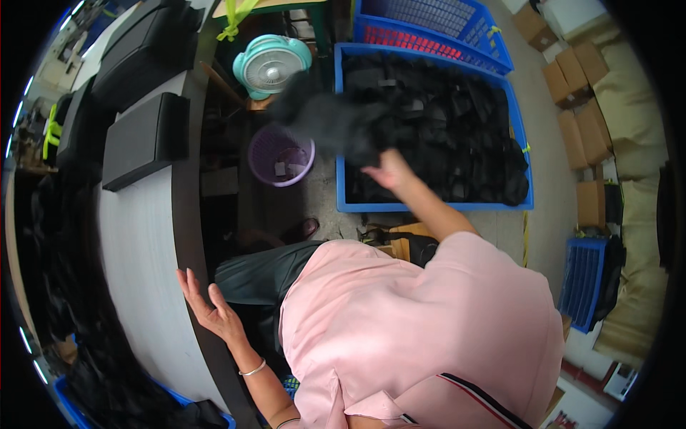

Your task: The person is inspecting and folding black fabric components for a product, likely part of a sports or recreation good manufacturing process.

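My right hand [389,170] reaches out over a big blue crate [339,129] and grips a blurred black cloth piece [321,118] that hangs above the crate's left rim. The crate is full of several black cloth pieces [443,129]. My left hand [207,304] is held open, palm up, fingers spread, at the dark edge of the white worktable [143,243]; it holds nothing. A thin bracelet circles that wrist. My pink top and dark trousers fill the lower middle.
A purple wastebasket [280,156] and a teal floor fan [270,64] stand left of the crate. More blue crates [436,28] sit behind it. Black boxes [146,136] lie on the table. Cardboard boxes [582,121] line the right side, with a small blue crate [584,279].
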